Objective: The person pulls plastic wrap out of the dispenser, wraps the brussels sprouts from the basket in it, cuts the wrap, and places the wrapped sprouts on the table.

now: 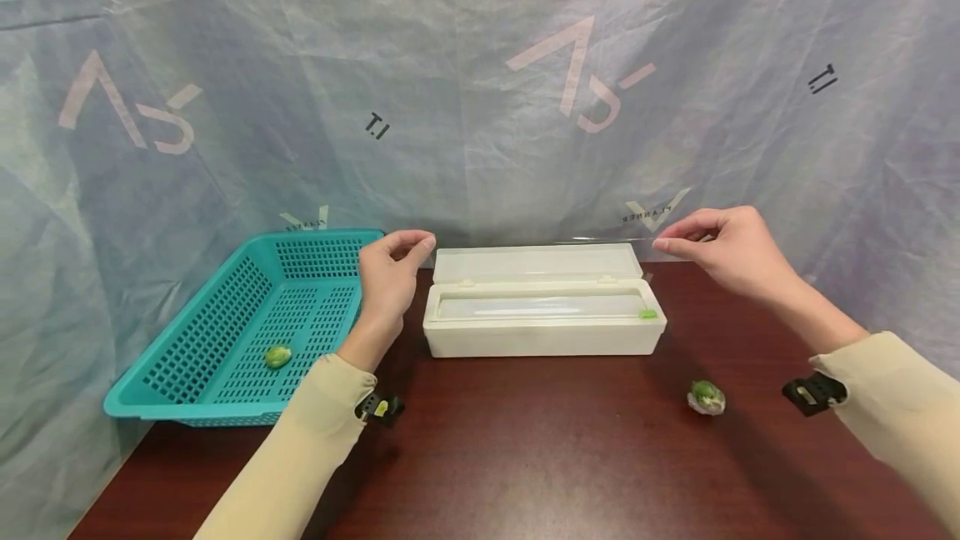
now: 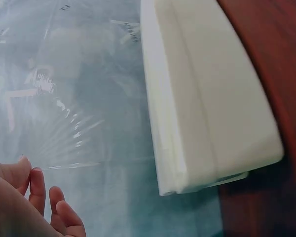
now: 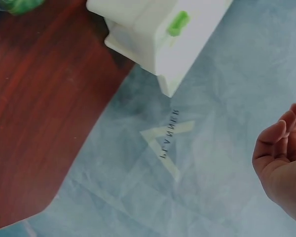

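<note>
Clear plastic wrap (image 2: 74, 131) fans out in creases from the left hand (image 1: 390, 273), whose thumb and index finger pinch it. Opposite, the right hand (image 1: 731, 252) pinches with thumb and fingers; a thin shiny edge of the wrap runs toward its fingertips in the head view. Between and below both hands stands a white wrap dispenser box (image 1: 543, 342), its lid (image 1: 536, 263) raised at the back. A green slider (image 1: 648, 314) sits at the box's right end. The right thumb and fingertips are partly cut off in the right wrist view.
A teal perforated basket (image 1: 187, 298) stands at the left, with a small green sprout-like vegetable (image 1: 277, 357) inside. Another green-and-whitish one (image 1: 707, 398) lies on the dark red table (image 1: 525, 448) at the right. A translucent printed curtain (image 1: 465, 90) hangs behind.
</note>
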`<state>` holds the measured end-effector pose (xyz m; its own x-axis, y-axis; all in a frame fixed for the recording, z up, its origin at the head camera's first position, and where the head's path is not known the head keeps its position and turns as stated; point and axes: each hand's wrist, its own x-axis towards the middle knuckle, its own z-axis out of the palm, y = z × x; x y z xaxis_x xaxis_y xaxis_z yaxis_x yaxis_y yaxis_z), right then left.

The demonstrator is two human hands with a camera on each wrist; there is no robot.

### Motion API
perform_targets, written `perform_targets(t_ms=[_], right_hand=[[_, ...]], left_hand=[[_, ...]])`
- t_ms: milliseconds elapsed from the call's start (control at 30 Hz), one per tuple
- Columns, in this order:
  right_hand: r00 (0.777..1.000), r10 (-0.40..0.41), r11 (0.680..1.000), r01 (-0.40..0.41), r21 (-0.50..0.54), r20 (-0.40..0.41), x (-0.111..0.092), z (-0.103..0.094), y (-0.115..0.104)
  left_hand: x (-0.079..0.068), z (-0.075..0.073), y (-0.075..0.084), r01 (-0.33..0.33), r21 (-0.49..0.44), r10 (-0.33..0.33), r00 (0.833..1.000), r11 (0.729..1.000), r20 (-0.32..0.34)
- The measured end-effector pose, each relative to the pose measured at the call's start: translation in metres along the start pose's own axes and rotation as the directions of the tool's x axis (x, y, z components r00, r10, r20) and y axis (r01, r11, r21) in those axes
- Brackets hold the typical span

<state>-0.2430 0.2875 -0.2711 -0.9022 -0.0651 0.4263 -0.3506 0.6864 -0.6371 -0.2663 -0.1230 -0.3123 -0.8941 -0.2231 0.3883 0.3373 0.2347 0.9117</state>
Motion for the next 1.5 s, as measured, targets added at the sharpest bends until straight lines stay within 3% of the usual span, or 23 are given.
perform_targets(t_ms=[300, 967, 1500], right_hand=[[0.999, 0.002, 1.0, -0.001, 0.003, -0.038, 0.001, -0.018, -0.018], [0.995, -0.003, 0.996, 0.012, 0.088, -0.101, -0.002, -0.049, -0.057], [0.987, -0.05, 0.993, 0.066, 0.095, -0.153, -0.02, -0.065, -0.077]], left_hand=[[0.002, -0.01, 0.022, -0.066, -0.057, 0.067, 0.998, 0.996, 0.015], [0.006, -0.03, 0.06, -0.129, -0.115, 0.133, 0.991, 0.985, 0.02], [-0.004, -0.042, 0.084, -0.173, -0.141, 0.176, 0.984, 0.975, 0.008]])
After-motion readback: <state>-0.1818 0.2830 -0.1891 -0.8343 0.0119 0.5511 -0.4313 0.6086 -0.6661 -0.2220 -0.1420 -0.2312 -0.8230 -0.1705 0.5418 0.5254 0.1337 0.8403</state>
